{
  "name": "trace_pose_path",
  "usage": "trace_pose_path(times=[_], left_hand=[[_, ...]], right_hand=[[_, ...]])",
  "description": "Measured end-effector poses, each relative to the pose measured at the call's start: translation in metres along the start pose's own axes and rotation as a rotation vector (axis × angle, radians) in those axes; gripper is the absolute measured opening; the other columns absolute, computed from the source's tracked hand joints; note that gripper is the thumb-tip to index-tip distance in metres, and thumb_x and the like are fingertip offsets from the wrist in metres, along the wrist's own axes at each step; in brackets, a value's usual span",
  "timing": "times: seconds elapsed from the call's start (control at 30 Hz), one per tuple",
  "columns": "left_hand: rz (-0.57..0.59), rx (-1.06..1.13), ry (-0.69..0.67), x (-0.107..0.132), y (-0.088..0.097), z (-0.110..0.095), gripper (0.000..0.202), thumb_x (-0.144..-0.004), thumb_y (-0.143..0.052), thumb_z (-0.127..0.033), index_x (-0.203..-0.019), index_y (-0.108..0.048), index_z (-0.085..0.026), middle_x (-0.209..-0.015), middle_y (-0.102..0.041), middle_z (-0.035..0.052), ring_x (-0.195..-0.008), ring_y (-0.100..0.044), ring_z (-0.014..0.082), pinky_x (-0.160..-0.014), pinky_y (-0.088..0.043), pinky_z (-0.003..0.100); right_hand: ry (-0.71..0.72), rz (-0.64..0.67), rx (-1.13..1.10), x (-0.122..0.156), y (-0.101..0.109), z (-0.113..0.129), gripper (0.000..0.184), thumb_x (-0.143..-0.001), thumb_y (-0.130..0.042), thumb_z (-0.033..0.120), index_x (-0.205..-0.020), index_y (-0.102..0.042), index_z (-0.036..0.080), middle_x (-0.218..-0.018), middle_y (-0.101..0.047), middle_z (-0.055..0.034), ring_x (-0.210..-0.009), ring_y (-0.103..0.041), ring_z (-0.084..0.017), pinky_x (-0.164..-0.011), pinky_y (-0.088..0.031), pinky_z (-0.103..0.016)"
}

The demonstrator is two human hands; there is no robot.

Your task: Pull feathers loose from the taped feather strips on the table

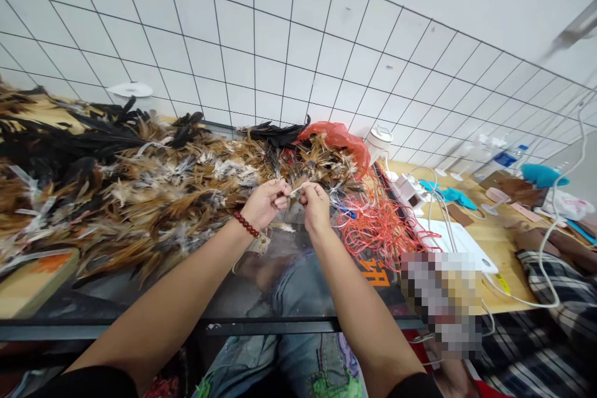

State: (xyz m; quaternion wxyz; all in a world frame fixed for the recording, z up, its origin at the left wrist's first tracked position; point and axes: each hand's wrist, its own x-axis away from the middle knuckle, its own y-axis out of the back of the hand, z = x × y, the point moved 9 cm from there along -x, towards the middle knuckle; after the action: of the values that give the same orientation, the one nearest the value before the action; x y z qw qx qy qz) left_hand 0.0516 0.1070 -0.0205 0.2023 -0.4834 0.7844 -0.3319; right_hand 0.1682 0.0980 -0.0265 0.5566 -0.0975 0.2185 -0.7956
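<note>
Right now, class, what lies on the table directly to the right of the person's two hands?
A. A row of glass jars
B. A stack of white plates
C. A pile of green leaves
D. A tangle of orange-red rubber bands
D: a loose tangle of orange-red rubber bands lies just right of the right hand, while the left hand meets it over a small pale piece, with the feather heap behind.

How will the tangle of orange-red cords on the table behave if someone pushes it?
The orange-red cords look thin and looped, so probably floppy and light. Being tangled, they would likely drag along as one clump and might snag the white cable lying beside them.
</note>
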Motion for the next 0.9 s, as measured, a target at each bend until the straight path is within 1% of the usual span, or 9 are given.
trace_pose_path(times=[0.1,0.17,0.33,0.47,0.53,0.63,0.7,0.8,0.9], left_hand=[[-0.034,-0.02,-0.024,-0.001,0.005,-0.003,0.019,-0.074,-0.071,-0.019,-0.068,-0.053,-0.013,-0.068,-0.06,0.0012,-0.047,-0.045,0.005,-0.045,-0.037,0.018],[-0.061,-0.028,-0.022,-0.001,0.009,-0.004,0.018,-0.075,-0.07,-0.022,-0.071,-0.055,-0.013,-0.072,-0.062,0.0026,-0.047,-0.045,0.0051,-0.044,-0.037,0.018],[-0.093,-0.106,0.053,-0.001,0.012,0.001,0.024,-0.069,-0.077,-0.028,-0.071,-0.059,-0.012,-0.065,-0.055,-0.0006,-0.044,-0.04,0.003,-0.039,-0.029,0.016],[-0.129,-0.345,0.06,0.0,0.014,0.002,0.034,-0.055,-0.085,-0.028,-0.079,-0.068,-0.011,-0.063,-0.056,-0.0002,-0.046,-0.039,0.0028,-0.038,-0.021,0.015],[-0.15,-0.51,0.012,0.0,0.014,-0.001,0.034,-0.05,-0.086,-0.027,-0.076,-0.069,-0.011,-0.058,-0.055,-0.0012,-0.045,-0.038,0.0034,-0.039,-0.022,0.016],[-0.2,-0.672,-0.11,0.0,0.013,-0.01,0.03,-0.05,-0.085,-0.031,-0.065,-0.067,-0.013,-0.056,-0.056,-0.0009,-0.048,-0.04,0.0054,-0.043,-0.027,0.018],[-0.205,-0.657,-0.148,0.001,0.013,-0.012,0.03,-0.052,-0.083,-0.034,-0.064,-0.064,-0.014,-0.053,-0.053,-0.0024,-0.047,-0.039,0.0055,-0.043,-0.026,0.018],[-0.151,-0.554,-0.103,-0.001,0.013,-0.007,0.033,-0.057,-0.081,-0.04,-0.066,-0.062,-0.014,-0.051,-0.048,-0.0038,-0.043,-0.033,0.0041,-0.04,-0.019,0.019],[-0.124,-0.52,-0.09,-0.002,0.014,-0.006,0.034,-0.06,-0.08,-0.042,-0.065,-0.062,-0.014,-0.052,-0.047,-0.0029,-0.042,-0.032,0.0035,-0.038,-0.015,0.019]], right_hand=[[0.022,0.011,0.043,0.001,0.0,0.0,0.012,-0.066,-0.059,0.029,-0.067,-0.055,0.018,-0.055,-0.047,0.0079,-0.049,-0.034,-0.006,-0.05,-0.027,-0.021],[0.037,0.021,0.096,0.001,0.001,0.001,0.014,-0.067,-0.06,0.031,-0.07,-0.058,0.017,-0.055,-0.046,0.0077,-0.05,-0.035,-0.006,-0.05,-0.027,-0.021],[0.131,0.077,0.217,-0.001,0.002,0.005,0.017,-0.071,-0.061,0.033,-0.075,-0.062,0.017,-0.063,-0.052,0.0044,-0.058,-0.042,-0.009,-0.059,-0.037,-0.023],[0.338,0.143,0.451,0.004,-0.004,0.022,0.016,-0.077,-0.059,0.032,-0.077,-0.065,0.017,-0.071,-0.057,0.0011,-0.066,-0.048,-0.011,-0.068,-0.042,-0.025],[0.451,0.193,0.593,0.01,-0.011,0.031,0.014,-0.078,-0.059,0.029,-0.076,-0.067,0.018,-0.072,-0.057,0.0002,-0.068,-0.05,-0.012,-0.07,-0.043,-0.026],[0.548,0.274,0.708,0.019,-0.021,0.038,0.014,-0.081,-0.057,0.026,-0.078,-0.069,0.018,-0.077,-0.059,-0.0019,-0.074,-0.054,-0.014,-0.073,-0.045,-0.027],[0.588,0.287,0.732,0.022,-0.023,0.041,0.018,-0.084,-0.053,0.023,-0.091,-0.069,0.019,-0.092,-0.062,-0.0051,-0.086,-0.057,-0.015,-0.08,-0.047,-0.029],[0.612,0.297,0.765,0.022,-0.023,0.038,0.034,-0.085,-0.046,0.017,-0.114,-0.063,0.021,-0.117,-0.059,-0.0088,-0.101,-0.058,-0.016,-0.091,-0.046,-0.032],[0.596,0.327,0.806,0.019,-0.024,0.032,0.028,-0.087,-0.048,0.021,-0.11,-0.065,0.02,-0.109,-0.064,-0.008,-0.096,-0.06,-0.017,-0.089,-0.046,-0.031]])
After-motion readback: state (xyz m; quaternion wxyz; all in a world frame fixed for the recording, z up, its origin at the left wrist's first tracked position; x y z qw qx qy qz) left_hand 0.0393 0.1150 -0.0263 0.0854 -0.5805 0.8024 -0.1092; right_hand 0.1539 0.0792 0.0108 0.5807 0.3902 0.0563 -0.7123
